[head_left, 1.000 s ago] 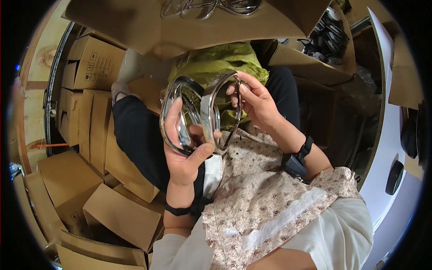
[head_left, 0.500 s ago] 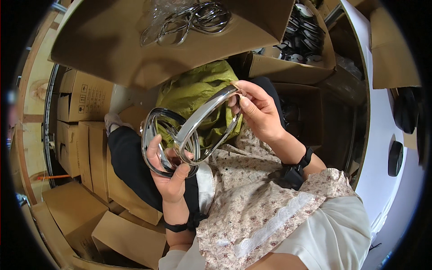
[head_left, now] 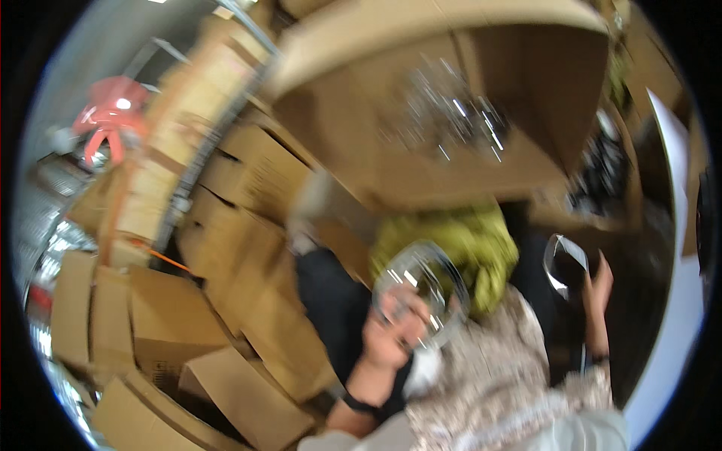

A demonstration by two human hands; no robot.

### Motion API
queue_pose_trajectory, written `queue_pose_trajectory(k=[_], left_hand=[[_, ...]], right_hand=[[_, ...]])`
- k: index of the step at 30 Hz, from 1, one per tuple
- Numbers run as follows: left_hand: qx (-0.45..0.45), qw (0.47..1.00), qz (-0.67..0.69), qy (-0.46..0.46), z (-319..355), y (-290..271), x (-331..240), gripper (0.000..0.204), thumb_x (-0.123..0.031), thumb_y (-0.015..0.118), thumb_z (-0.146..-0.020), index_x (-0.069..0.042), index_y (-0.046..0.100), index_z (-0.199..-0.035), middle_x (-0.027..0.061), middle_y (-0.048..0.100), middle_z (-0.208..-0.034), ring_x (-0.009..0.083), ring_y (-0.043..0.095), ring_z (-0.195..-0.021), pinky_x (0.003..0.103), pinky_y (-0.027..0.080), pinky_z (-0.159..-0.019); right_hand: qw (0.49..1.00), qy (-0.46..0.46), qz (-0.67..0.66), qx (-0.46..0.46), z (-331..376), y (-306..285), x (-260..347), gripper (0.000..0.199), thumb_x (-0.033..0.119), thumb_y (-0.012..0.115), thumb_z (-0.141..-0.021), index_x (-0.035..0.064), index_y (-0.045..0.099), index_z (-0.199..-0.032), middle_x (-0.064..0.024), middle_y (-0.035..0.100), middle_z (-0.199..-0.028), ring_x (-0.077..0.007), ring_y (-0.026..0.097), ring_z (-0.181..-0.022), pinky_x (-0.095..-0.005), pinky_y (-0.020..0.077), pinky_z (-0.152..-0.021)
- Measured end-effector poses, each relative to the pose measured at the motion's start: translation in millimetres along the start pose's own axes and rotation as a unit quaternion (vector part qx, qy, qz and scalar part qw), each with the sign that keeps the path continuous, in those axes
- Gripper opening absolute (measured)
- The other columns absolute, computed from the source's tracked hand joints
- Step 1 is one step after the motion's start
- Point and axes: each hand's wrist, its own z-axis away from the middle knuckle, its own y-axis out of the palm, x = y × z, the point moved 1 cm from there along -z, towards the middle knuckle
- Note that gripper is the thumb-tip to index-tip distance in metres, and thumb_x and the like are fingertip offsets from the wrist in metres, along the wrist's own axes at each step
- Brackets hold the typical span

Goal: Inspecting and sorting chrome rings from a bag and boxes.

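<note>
My left hand [head_left: 392, 331] is closed around several shiny chrome rings [head_left: 457, 289], holding them in front of the yellow-green sack [head_left: 481, 240] by my lap. Off to the right, my right hand [head_left: 598, 287] grips a single chrome ring [head_left: 573, 250], well apart from the others. The picture is smeared by motion, so the fingertips are not sharp. Beyond the sack, an open cardboard box [head_left: 353, 143] holds a tangle of similar shiny pieces [head_left: 466, 113].
Cardboard cartons [head_left: 177, 308] are stacked on the left beside a wooden frame [head_left: 162, 180]. Another box [head_left: 635, 180] at the right holds dark and white parts [head_left: 602, 165]. A white panel [head_left: 662, 338] stands along the right side. A red plastic stool [head_left: 113, 113] is at the far left.
My hands have moved apart: the right hand has carried one ring away to the right, while the left keeps the rest. The whole view has swung leftward and blurred.
</note>
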Motion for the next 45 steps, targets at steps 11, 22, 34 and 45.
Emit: queue_pose_trajectory(k=[11,22,34,45], left_hand=[[0.106,0.656,-0.746,0.042,-33,48,22,0.057,-0.016,0.06,-0.087,-0.01,0.035,-0.137,0.0161,0.064,-0.105,0.0332,0.063,-0.093,0.042,0.05,-0.078],[0.123,0.811,-0.57,0.047,-11,40,7,0.053,-0.028,0.064,-0.09,-0.01,0.045,-0.136,0.0135,0.061,-0.12,0.0236,0.061,-0.107,0.034,0.048,-0.09],[-0.121,0.942,-0.286,0.125,-29,9,-6,0.025,-0.016,0.057,-0.095,-0.006,0.056,-0.118,-0.0033,0.05,-0.077,0.0004,0.038,-0.055,0.014,0.03,-0.046],[0.069,0.984,-0.164,-0.012,-12,31,6,0.037,-0.034,0.046,-0.101,0.0,0.059,-0.102,0.0044,0.056,-0.086,0.0015,0.043,-0.06,0.015,0.033,-0.048]], right_hand=[[0.625,0.115,-0.627,0.451,96,40,245,0.035,0.023,0.061,-0.093,0.0018,0.053,-0.119,-0.0048,0.061,-0.103,-0.018,0.056,-0.098,-0.0329,0.0419,-0.091],[0.652,0.125,-0.555,0.501,87,26,263,0.022,0.023,0.053,-0.097,0.0036,0.062,-0.103,-0.0026,0.062,-0.087,-0.0115,0.057,-0.08,-0.0264,0.0471,-0.073],[0.501,0.022,-0.706,0.5,30,-14,238,0.058,0.052,0.035,-0.099,-0.0003,0.059,-0.092,0.0006,0.043,-0.048,-0.0033,0.028,-0.034,-0.0195,0.0201,-0.034],[0.212,0.117,-0.836,0.493,43,19,221,0.07,0.059,0.021,-0.098,-0.0002,0.058,-0.089,-0.0027,0.044,-0.05,-0.0023,0.035,-0.029,-0.0136,0.0258,-0.028]])
